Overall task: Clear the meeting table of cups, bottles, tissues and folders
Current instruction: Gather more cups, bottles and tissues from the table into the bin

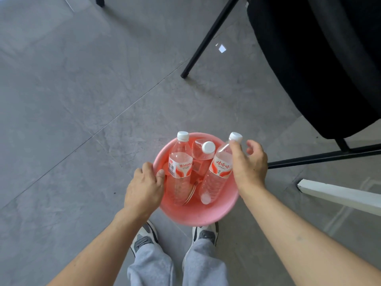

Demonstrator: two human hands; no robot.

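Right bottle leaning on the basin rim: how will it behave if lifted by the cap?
The right bottle has thin ribbed plastic that probably dents under a tight grip. It leans on the basin rim, cap overhanging, so a nudge may tip or roll it. Fill unclear; weight hard to judge.

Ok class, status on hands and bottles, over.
Left hand grips basin rim. Right hand at neck of rightmost bottle, grip unclear. Three bottles in basin. Black chair nearby.
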